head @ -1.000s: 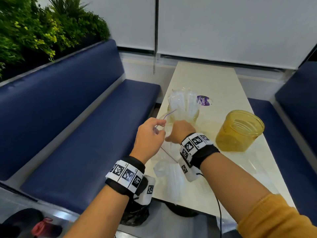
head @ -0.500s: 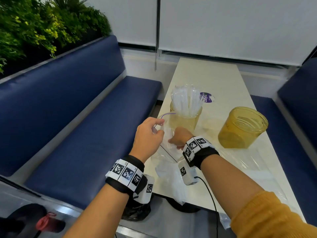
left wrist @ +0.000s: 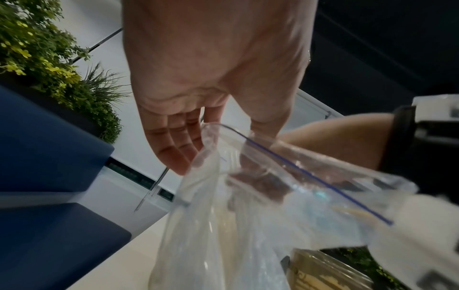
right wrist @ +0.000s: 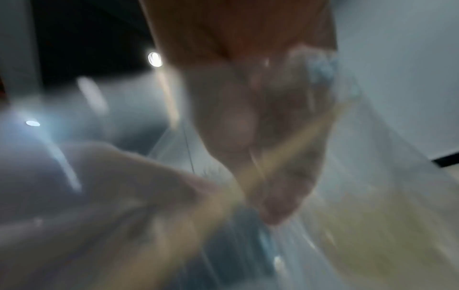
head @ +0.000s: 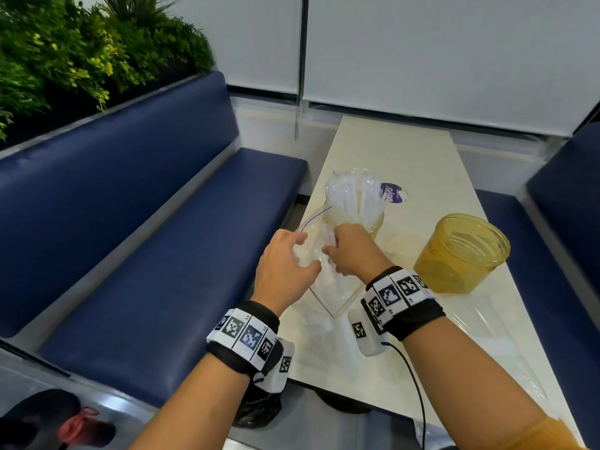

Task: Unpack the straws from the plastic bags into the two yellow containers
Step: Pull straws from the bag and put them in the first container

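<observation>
A clear zip bag (head: 334, 293) with a purple seal line stands near the table's front left edge. My left hand (head: 306, 251) pinches the bag's open mouth, which also shows in the left wrist view (left wrist: 248, 225). My right hand (head: 331, 251) is inside the bag, fingers curled round white wrapped straws (head: 326, 237). Just behind stands a yellow container (head: 378, 222) filled with upright straws (head: 350, 193). The other yellow container (head: 461, 254) stands to the right, with no straws in it. The right wrist view is blurred.
Another bag of straws (head: 324, 336) lies at the cream table's (head: 406, 151) front edge, under my wrists. Crumpled clear plastic (head: 487, 323) lies at the front right. A purple label (head: 393, 193) sits behind the filled container. Blue benches (head: 162, 254) flank the table.
My right hand dropped from the filled container into the bag's mouth and closed on straws. My left hand kept hold of the bag's edge.
</observation>
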{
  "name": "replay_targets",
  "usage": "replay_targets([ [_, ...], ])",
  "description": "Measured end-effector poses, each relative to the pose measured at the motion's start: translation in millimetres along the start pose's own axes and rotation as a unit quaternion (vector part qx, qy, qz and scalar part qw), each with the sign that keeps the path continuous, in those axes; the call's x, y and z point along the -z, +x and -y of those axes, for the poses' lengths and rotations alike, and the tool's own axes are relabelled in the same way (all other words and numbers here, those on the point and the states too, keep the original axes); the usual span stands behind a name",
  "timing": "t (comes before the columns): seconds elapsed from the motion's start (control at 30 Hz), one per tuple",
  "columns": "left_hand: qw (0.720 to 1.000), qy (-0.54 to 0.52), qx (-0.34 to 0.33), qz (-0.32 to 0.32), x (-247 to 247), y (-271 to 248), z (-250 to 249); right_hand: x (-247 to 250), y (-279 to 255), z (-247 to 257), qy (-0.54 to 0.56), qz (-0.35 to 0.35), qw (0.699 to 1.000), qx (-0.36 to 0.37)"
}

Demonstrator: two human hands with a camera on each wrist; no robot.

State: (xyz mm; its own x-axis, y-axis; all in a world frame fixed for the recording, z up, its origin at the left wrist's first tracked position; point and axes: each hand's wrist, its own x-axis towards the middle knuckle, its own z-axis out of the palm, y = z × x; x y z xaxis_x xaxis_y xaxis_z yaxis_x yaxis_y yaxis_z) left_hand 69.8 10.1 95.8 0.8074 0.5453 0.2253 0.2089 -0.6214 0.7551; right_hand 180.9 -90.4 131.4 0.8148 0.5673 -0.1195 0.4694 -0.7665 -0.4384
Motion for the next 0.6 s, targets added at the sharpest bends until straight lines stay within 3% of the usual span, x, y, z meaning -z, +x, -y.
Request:
replay_targets([
  [0.17, 0.998, 0.024, 0.025, 0.056, -10.0, 2.0, -7.5, 34.9, -11.8, 21.8, 0.055, -0.048, 0.993, 0.089],
  [0.3, 0.998, -0.038, 0.036, 0.027, -19.1, 5.8, -13.3, 53.2, -20.4, 40.9, 0.167, -0.061, 0.969, 0.173],
  [0.43, 0.991, -0.125, 0.036, -0.016, -23.6, 9.7, -13.4, 47.5, -13.6, 42.8, 0.225, -0.060, 0.951, 0.201],
  [0.6, 0.987, -0.154, 0.047, -0.013, -20.9, 11.1, -13.3, 33.0, -12.3, 37.8, 0.184, -0.022, 0.961, 0.207],
])
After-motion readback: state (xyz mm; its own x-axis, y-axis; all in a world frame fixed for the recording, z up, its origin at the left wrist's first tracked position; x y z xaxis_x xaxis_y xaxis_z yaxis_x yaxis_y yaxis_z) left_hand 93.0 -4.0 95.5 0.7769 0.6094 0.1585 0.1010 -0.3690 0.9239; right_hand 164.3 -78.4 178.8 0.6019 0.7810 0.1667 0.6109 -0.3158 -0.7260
